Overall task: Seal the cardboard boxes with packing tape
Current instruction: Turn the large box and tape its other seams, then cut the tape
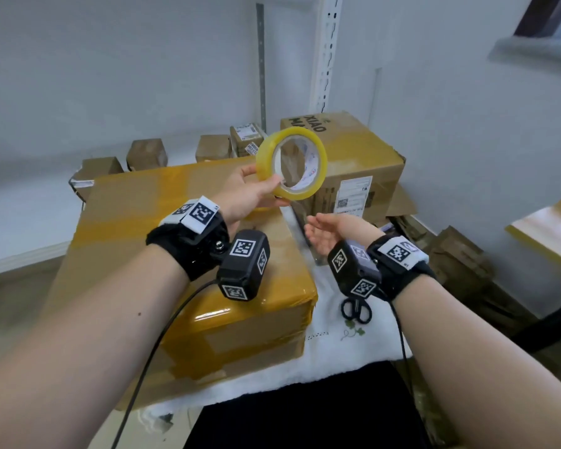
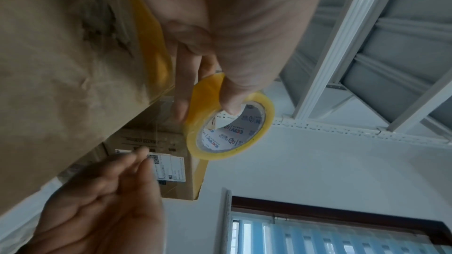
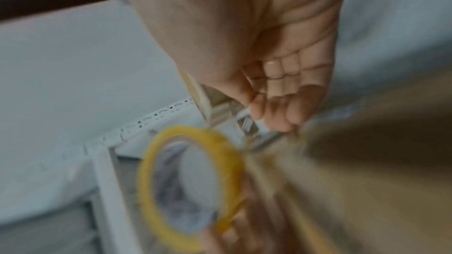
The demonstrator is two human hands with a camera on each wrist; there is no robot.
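We hold the light, stiff tape roll (image 1: 291, 163) pinched by its rim in our left hand (image 1: 251, 192) above the big taped box (image 1: 162, 241), right hand (image 1: 332, 233) loose and empty, ready to pick the slick free end.

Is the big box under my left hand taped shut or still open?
Shut. The big box has flat flaps with glossy yellowish tape bands across its top and front edge; no flap stands up.

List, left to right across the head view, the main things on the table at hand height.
Large taped box → left hand → tape roll → right hand → labelled box.
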